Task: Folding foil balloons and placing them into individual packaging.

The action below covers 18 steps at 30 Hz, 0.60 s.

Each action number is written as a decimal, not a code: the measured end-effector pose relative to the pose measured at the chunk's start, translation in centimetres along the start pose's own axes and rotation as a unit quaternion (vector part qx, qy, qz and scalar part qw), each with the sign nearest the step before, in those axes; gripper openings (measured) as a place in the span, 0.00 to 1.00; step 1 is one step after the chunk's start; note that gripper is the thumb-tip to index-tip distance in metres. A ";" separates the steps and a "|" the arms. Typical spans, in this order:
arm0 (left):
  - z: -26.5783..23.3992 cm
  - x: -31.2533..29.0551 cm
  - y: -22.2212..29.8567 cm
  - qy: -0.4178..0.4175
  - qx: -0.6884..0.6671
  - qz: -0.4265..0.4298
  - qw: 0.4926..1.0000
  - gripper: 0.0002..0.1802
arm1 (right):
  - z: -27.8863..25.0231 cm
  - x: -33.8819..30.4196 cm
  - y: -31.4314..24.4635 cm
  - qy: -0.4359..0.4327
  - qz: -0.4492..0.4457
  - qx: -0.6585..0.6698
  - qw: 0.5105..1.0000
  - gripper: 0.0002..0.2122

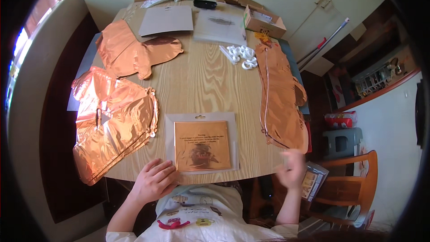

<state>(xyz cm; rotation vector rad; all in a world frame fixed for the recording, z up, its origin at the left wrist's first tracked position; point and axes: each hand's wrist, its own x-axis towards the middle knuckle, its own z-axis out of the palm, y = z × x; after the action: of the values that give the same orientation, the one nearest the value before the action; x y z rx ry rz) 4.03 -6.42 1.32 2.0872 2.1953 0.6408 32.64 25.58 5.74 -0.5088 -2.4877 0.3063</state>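
Clear packet [202,147] of copper foil [218,135], laid on the table [206,89] at its near edge; judged light, slippery, best taken by side margins. Left hand [154,179] loosely curved near the packet's lower-left corner, right hand [292,170] blurred; neither grip can be told.

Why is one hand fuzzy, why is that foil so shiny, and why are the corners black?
In the head view, the right hand is smeared, probably motion blur; the left hand looks clearer. Also in the head view, the copper foil at near left glares, likely from the bright window. Head view again: the fisheye lens leaves dark corners and bends straight edges.
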 end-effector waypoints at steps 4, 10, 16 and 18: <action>-0.2 -0.1 0.3 0.001 0.010 -0.011 1.000 0.23 | 3.8 -0.5 -4.1 -0.239 -0.144 0.016 0.960 0.30; 0.6 -1.1 0.3 0.042 0.026 -0.008 0.999 0.17 | 5.3 -2.4 -4.4 -0.181 -0.165 -0.053 0.968 0.24; 1.3 -1.9 0.5 0.087 0.009 -0.025 0.996 0.12 | 7.5 -4.1 -4.6 -0.065 -0.185 -0.056 0.979 0.17; 1.5 -1.9 0.9 0.097 -0.011 -0.056 0.994 0.11 | 7.8 -4.0 -4.7 -0.041 -0.182 -0.041 0.982 0.13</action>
<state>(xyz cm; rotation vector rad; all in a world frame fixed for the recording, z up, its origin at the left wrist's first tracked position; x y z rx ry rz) 5.54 -7.88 -0.20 1.9503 2.3724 0.8861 29.83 18.80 -1.01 -0.0677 -2.6196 0.0805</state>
